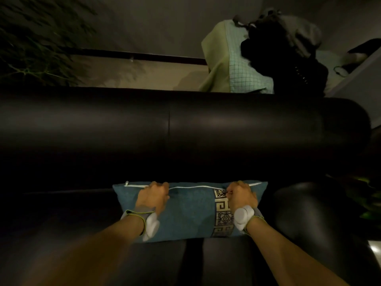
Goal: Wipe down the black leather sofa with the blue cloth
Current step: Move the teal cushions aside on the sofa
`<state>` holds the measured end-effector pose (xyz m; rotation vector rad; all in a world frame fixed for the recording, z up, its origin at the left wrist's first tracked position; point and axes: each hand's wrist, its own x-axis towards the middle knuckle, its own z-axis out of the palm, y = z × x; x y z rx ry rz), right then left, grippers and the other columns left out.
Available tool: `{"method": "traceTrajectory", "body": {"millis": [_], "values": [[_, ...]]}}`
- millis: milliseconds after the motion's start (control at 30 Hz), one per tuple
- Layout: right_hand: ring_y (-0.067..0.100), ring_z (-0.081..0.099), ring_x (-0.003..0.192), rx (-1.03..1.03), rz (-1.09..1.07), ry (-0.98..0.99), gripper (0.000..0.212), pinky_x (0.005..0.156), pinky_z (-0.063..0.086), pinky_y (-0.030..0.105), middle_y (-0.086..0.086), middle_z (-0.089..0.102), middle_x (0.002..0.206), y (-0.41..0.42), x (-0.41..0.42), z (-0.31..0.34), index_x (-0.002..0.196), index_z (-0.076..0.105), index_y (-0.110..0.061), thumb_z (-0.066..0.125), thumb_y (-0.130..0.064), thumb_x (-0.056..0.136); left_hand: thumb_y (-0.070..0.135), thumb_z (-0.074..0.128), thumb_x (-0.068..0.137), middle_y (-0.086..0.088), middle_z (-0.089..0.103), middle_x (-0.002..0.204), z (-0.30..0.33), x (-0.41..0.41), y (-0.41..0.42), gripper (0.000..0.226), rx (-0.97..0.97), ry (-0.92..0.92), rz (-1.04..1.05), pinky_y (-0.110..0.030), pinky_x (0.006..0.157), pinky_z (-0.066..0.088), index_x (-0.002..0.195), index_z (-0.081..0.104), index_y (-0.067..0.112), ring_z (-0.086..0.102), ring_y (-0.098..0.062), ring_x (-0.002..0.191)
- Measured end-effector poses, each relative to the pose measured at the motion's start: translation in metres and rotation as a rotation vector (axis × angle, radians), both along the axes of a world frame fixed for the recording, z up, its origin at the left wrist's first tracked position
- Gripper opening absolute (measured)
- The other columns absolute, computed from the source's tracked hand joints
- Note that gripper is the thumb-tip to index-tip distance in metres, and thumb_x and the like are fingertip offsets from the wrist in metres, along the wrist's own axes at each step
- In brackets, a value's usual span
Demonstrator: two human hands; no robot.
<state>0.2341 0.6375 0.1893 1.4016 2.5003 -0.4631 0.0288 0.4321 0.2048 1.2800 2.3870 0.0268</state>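
The black leather sofa point(185, 124) is filling the view, its rounded backrest lying beyond both hands and its seat cushions stretching beneath the forearms. A blue pillow point(185, 211) with a patterned band and a white zipper is resting on the seat under the hands. The left hand point(153, 196) is gripping the pillow's far edge, fingers curled over it; the right hand point(241, 196) is gripping the same edge by the band. No blue cloth is showing. A white wrist device point(243, 216) is sitting behind the right hand.
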Motion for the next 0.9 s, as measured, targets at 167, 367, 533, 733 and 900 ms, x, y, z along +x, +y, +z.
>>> {"method": "traceTrajectory", "body": {"millis": [167, 367, 533, 733, 900], "values": [[0.027, 0.046, 0.124, -0.054, -0.018, 0.010, 0.034, 0.101, 0.038, 0.043, 0.003, 0.045, 0.129, -0.029, -0.012, 0.026, 0.127, 0.051, -0.025, 0.052, -0.026, 0.093, 0.022, 0.043, 0.097, -0.009, 0.055, 0.125, 0.024, 0.005, -0.019, 0.033, -0.070, 0.025, -0.080, -0.042, 0.080, 0.047, 0.129, 0.046, 0.016, 0.057, -0.033, 0.111], [0.029, 0.061, 0.098, -0.063, 0.083, 0.061, 0.021, 0.079, 0.048, 0.035, 0.006, 0.057, 0.112, -0.069, -0.030, 0.096, 0.106, 0.059, -0.018, 0.045, -0.030, 0.097, 0.027, 0.044, 0.094, -0.006, 0.065, 0.119, 0.097, -0.008, -0.055, 0.029, -0.079, 0.072, -0.048, -0.039, 0.078, 0.048, 0.121, 0.052, 0.020, 0.062, -0.029, 0.110], [0.026, 0.063, 0.078, -0.048, 0.188, 0.065, 0.024, 0.059, 0.043, 0.029, 0.007, 0.069, 0.100, -0.118, -0.057, 0.180, 0.103, 0.063, -0.020, 0.043, -0.032, 0.096, 0.030, 0.041, 0.095, -0.005, 0.067, 0.112, 0.183, -0.023, -0.117, 0.025, -0.008, 0.134, 0.088, -0.038, 0.074, 0.049, 0.114, 0.055, 0.021, 0.065, -0.029, 0.101], [0.024, 0.062, 0.076, 0.043, 0.332, 0.144, 0.021, 0.054, 0.037, 0.025, 0.002, 0.069, 0.095, -0.227, -0.109, 0.274, 0.100, 0.062, -0.024, 0.047, -0.037, 0.094, 0.030, 0.040, 0.099, -0.004, 0.068, 0.106, 0.269, -0.029, -0.241, 0.025, 0.047, 0.231, 0.220, -0.036, 0.070, 0.048, 0.115, 0.056, 0.021, 0.066, -0.029, 0.093], [0.017, 0.054, 0.062, 0.124, 0.479, 0.191, 0.022, 0.050, 0.037, 0.025, -0.002, 0.065, 0.082, -0.340, -0.155, 0.330, 0.093, 0.062, -0.023, 0.046, -0.039, 0.093, 0.030, 0.039, 0.100, -0.004, 0.067, 0.101, 0.329, -0.030, -0.371, 0.022, 0.089, 0.274, 0.334, -0.036, 0.065, 0.046, 0.111, 0.055, 0.020, 0.064, -0.029, 0.087]]}}
